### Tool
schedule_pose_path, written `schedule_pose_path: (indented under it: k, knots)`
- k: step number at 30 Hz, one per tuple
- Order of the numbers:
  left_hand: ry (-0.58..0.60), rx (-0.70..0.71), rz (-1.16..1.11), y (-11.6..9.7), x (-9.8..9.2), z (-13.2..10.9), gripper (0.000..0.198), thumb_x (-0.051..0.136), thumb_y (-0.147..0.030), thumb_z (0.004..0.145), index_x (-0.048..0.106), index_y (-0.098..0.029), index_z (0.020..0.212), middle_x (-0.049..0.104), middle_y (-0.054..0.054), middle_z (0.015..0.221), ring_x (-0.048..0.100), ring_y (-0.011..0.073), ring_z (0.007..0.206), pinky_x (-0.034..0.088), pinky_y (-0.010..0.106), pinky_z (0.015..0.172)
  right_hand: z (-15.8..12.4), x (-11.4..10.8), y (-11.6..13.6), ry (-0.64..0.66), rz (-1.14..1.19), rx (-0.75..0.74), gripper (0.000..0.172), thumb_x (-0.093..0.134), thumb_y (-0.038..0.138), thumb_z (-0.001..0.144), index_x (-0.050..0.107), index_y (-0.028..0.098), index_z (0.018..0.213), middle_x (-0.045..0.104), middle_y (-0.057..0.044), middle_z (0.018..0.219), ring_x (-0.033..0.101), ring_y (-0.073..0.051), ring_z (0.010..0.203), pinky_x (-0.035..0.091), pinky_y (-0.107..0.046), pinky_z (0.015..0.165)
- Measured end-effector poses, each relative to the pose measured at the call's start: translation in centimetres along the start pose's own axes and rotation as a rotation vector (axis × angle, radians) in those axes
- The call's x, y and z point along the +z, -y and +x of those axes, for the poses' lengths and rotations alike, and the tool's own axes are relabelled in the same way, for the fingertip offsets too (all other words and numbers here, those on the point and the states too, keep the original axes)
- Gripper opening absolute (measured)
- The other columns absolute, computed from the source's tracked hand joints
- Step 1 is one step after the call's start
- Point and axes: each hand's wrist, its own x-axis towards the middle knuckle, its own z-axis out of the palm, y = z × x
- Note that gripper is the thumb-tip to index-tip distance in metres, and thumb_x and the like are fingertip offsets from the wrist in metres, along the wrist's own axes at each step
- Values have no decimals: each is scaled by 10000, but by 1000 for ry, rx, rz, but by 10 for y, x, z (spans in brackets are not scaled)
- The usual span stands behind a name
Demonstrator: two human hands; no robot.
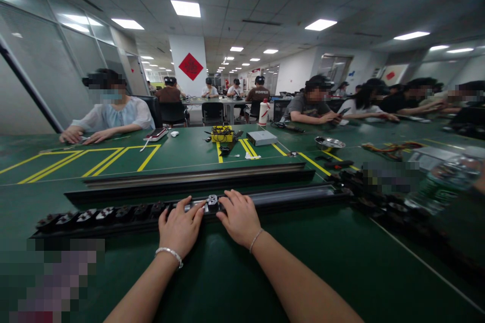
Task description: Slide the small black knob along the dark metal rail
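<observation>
A long black track (291, 198) lies across the table in front of me. A small socket module (212, 204), black with a light grey face, sits on it between my hands. My left hand (181, 229) grips the track just left of this module, its fingers over the top and the index fingertip close to the module. With thumb and index finger, my right hand (239, 218) holds the module's right side; its other fingers reach over the track. Farther left, a row of several black and pale socket modules (104, 215) sits along the same track.
A second black rail (197, 177) lies behind the track. Beyond are a yellow box (222, 133) with cables, a grey box (261, 138) and a metal bowl (329, 143). At right are more dark modules (397, 206) and a plastic bottle (441, 181). A co-worker (117, 111) sits across at left.
</observation>
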Motion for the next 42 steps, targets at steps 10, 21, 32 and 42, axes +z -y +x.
schedule_pose_path:
  k: [10,21,32,42]
  knots:
    - [-13,9,-4,1,2,-1,332,318,-419,843,525,-455,1100,497,18,1253,507,192,1062,223,480,966,0,1,-1,-2,0,-1,323,433,422,843,506,255,1110,467,-45,1277,340,-212,1204,247,-367,938]
    - [-87,100,4,-3,8,-4,361,288,-340,863,535,-350,1126,522,32,1242,508,181,1056,282,412,936,0,1,-2,-17,9,-5,321,451,421,838,504,247,1102,477,-37,1269,341,-201,1205,248,-359,946]
    - [-62,146,-52,3,13,-1,364,304,-352,853,536,-307,1130,506,22,1265,502,180,1056,304,380,916,0,0,-1,-14,-9,-8,327,442,423,838,510,243,1103,474,-49,1272,345,-209,1202,249,-360,944]
    - [-34,160,-40,2,10,-1,375,289,-360,858,532,-317,1141,514,1,1268,528,173,1024,321,369,874,-1,-1,-1,-8,12,-3,317,445,416,836,514,247,1096,474,-43,1268,340,-209,1202,248,-366,942]
